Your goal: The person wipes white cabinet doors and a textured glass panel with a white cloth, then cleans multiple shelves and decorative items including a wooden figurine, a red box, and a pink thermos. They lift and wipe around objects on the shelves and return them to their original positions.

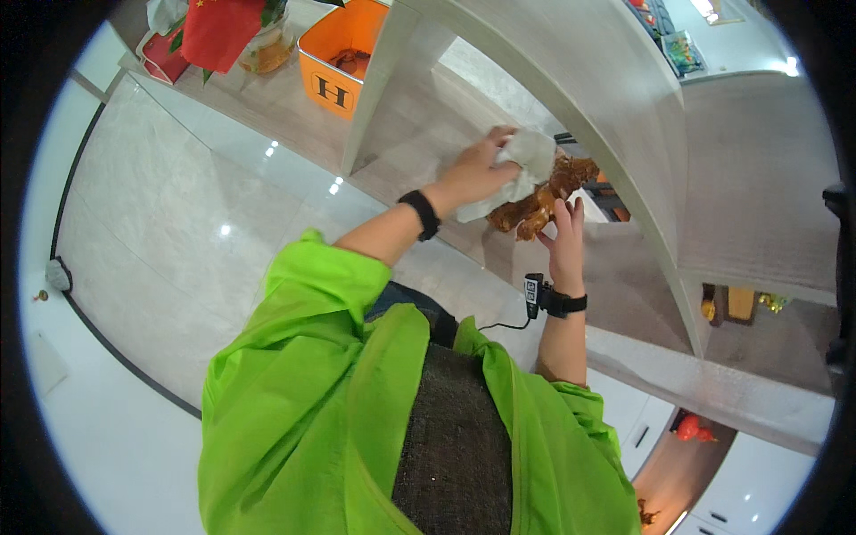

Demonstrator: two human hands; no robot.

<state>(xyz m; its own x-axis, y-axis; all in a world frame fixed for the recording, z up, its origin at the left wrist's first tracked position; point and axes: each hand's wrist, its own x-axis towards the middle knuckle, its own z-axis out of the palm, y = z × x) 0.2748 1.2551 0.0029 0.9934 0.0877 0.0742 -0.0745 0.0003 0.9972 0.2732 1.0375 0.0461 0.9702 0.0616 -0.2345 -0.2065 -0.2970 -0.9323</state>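
A brown carved ornament (545,200), apparently of wood, stands in an open compartment of the wood-grain shelf unit (414,127). My left hand (478,167) holds a crumpled whitish cloth (528,157) against the upper left side of the ornament; part of the cloth hangs below the palm. My right hand (567,224) touches the ornament's lower right side with its fingertips, and its thumb is near the lower end. Whether the right fingers grip the piece or only steady it cannot be told.
Left of an upright divider (381,87) stands an orange bin (334,73). Beyond it are a glass vase (267,50), a red flag (217,30) and a red tissue box (164,60). A curved panel edge (602,134) arches over the ornament. Small ornaments (741,303) sit at right.
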